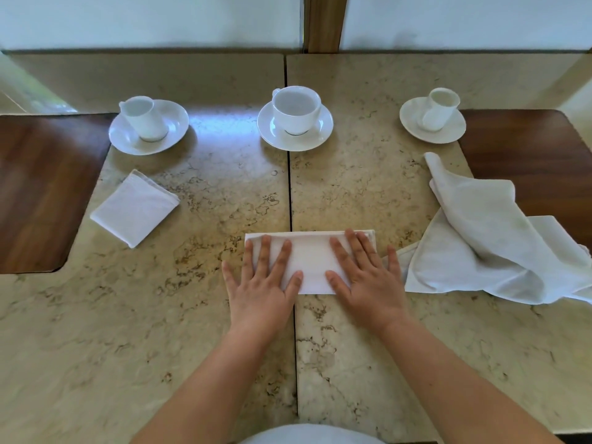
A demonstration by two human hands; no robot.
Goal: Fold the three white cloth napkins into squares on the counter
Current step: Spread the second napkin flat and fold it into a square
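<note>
A white napkin folded into a long rectangle (310, 261) lies in the middle of the stone counter. My left hand (261, 283) lies flat on its left end, fingers spread. My right hand (365, 277) presses flat on its right end, fingers apart. Neither hand grips the cloth. A second white napkin (134, 208), folded into a square, rests on the counter to the left. A third white napkin (490, 241) lies crumpled and unfolded at the right, partly over the counter's wooden inlay.
Three white cups on saucers stand along the back: left (149, 126), middle (295, 118), right (432, 115). Dark wooden panels (41, 187) (531, 155) flank the stone counter (192, 315). A seam runs down the counter's middle. A wall rises behind.
</note>
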